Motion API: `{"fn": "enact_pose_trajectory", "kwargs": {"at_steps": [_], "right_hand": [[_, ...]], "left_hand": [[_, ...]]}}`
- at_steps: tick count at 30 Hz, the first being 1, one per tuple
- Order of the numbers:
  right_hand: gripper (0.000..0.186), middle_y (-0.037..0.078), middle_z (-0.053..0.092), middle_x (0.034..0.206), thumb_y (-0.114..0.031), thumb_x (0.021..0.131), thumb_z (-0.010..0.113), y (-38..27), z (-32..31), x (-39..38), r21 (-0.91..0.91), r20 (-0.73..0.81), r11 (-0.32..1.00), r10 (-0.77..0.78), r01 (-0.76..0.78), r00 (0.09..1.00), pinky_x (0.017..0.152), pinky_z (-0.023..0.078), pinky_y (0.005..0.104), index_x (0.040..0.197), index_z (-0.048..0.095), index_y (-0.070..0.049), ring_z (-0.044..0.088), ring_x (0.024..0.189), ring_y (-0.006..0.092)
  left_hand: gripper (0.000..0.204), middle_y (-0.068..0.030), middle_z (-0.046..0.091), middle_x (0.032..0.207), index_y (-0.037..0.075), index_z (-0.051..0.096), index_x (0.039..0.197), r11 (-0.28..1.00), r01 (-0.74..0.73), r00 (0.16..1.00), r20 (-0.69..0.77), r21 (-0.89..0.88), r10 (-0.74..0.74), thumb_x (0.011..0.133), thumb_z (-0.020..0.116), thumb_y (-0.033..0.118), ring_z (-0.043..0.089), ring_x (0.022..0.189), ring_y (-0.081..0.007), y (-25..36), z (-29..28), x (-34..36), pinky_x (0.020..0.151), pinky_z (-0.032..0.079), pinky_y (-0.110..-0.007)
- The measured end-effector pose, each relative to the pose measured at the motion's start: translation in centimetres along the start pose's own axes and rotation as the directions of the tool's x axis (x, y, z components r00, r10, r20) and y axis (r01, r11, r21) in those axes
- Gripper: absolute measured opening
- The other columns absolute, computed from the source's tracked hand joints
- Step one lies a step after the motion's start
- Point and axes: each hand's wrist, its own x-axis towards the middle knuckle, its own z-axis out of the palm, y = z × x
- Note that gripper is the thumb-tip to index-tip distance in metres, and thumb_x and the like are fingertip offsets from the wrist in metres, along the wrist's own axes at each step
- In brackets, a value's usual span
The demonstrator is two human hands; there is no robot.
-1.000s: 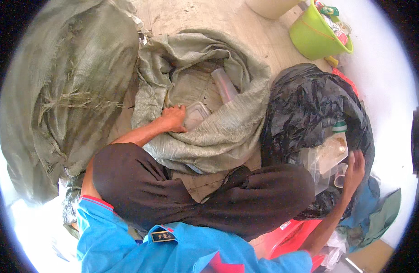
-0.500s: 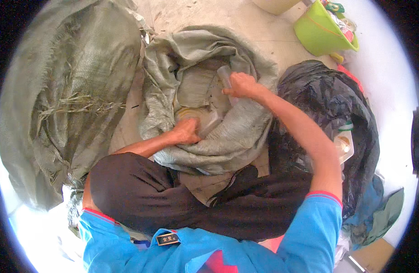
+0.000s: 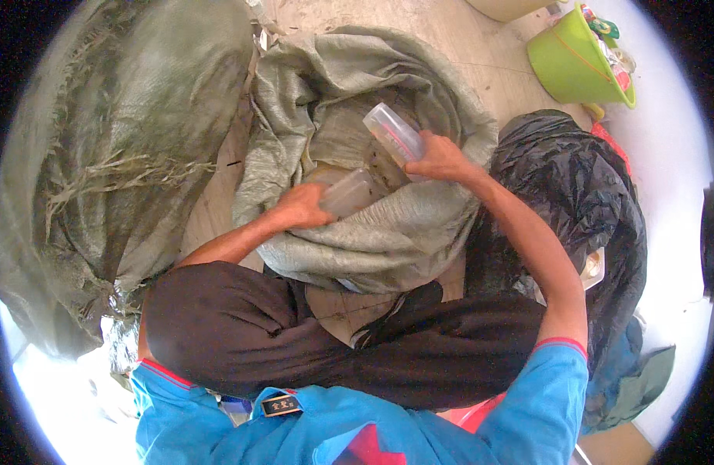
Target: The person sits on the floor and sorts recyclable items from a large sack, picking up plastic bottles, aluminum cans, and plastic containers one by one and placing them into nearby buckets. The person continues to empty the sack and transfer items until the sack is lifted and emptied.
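A grey-green woven sack (image 3: 364,248) lies open with its rim rolled down, in front of my crossed legs. Inside it, my left hand (image 3: 306,205) grips a clear plastic container (image 3: 345,192) at the lower left of the opening. My right hand (image 3: 442,156) has closed round the lower end of a tall clear plastic cup (image 3: 384,124), held tilted over the inside of the sack with its other end up to the left. Some dark bits lie on the sack's inner surface.
A large tied woven sack (image 3: 124,155) fills the left side. At right lies a black plastic bag (image 3: 550,178) with a pale container (image 3: 591,267) partly showing. A green bucket (image 3: 566,62) of mixed items stands at the upper right beside a beige tub (image 3: 500,6), against a white wall (image 3: 667,155).
My right hand has moved from the black bag into the open sack and taken hold of the tall cup, which is now raised and tilted. My left hand still holds the container, shifted slightly.
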Motion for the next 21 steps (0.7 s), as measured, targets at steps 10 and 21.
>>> {"fn": "enact_pose_trajectory", "kwargs": {"at_steps": [10,21], "right_hand": [[0.072,0.022,0.066,0.101,-0.047,0.062,0.072,-2.9,0.7,-3.3,0.191,0.488,0.981,-0.132,0.042,0.863,0.082,0.049,0.0387,0.112,0.06,0.004,0.063,0.094,0.0315],[0.08,0.022,0.066,0.099,-0.055,0.061,0.071,-2.5,1.0,-3.6,0.165,0.494,0.986,-0.094,0.013,0.865,0.081,0.049,0.0377,0.109,0.06,0.008,0.064,0.093,0.0303]], "left_hand": [[0.101,-0.0249,0.044,0.122,0.003,0.034,0.135,0.987,0.114,0.934,-0.352,0.113,-0.067,0.056,0.085,0.04,0.042,0.12,-0.0411,2.0,-0.1,-1.0,0.098,0.041,-0.048],[0.104,-0.0263,0.048,0.119,0.001,0.037,0.132,0.997,0.034,0.96,-0.279,0.071,-0.013,0.051,0.09,0.039,0.05,0.111,-0.0428,0.5,0.2,-0.5,0.095,0.043,-0.049]]}}
